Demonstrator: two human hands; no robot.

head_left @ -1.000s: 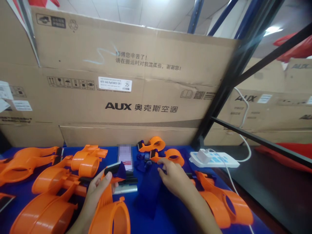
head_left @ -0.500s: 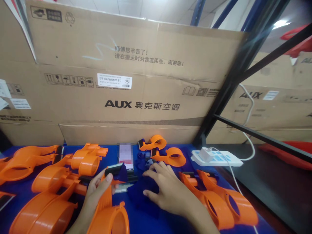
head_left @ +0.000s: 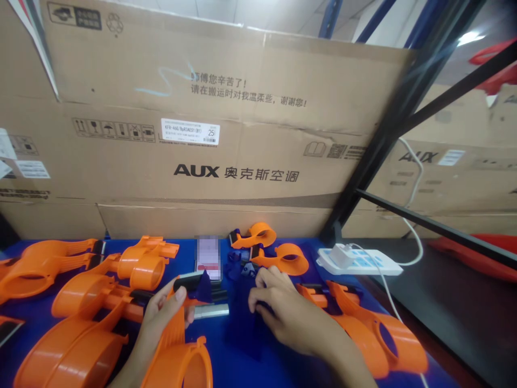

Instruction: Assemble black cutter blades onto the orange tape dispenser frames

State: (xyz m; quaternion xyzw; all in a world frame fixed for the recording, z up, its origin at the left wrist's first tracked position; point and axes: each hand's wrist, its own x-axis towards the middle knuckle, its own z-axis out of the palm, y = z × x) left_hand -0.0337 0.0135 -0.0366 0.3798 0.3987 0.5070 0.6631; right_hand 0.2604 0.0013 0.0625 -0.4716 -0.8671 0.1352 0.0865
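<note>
While in left hand (head_left: 160,311), one dispenser (head_left: 176,330)

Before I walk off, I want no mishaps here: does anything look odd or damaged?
I see no spill or clear breakage. The phone stands out, lying among orange dispensers; the carton behind bears a pale scrawl that looks hand-drawn.

A ceiling lamp (head_left: 470,38) glares upper right, while the phone screen (head_left: 208,253) looks pixelated.

1. Right hand (head_left: 283,310): fingertips partly hidden; contact unclear.
2. Left hand (head_left: 161,310): fingers partly behind orange tape dispenser (head_left: 167,350), whose ring bottom edge crops.
3. Phone (head_left: 208,253): screen pixelated, unreadable.
</note>
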